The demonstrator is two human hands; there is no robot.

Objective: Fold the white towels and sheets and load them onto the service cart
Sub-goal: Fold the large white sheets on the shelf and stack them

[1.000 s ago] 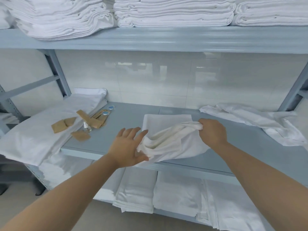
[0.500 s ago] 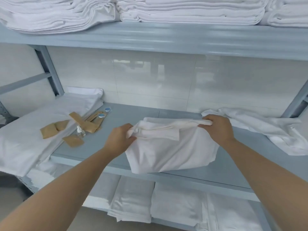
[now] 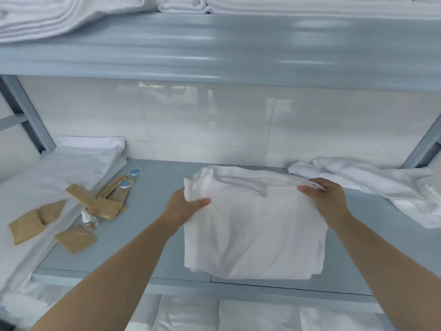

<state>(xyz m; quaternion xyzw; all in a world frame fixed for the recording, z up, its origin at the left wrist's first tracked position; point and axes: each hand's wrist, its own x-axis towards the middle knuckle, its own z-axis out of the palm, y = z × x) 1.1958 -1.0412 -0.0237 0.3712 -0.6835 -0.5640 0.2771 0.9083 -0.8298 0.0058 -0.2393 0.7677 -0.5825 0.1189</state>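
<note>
Over the grey shelf, the left hand and the right hand each pinch a top corner of the white towel. It hangs down in front of the shelf edge. Brown packets lie to the left.

Single head-worn view, looking forward and down, close over the middle shelf, facing the tiled wall.

Brown paper sachets, a small clear bottle and two blue-capped items lie on the grey shelf.
</note>
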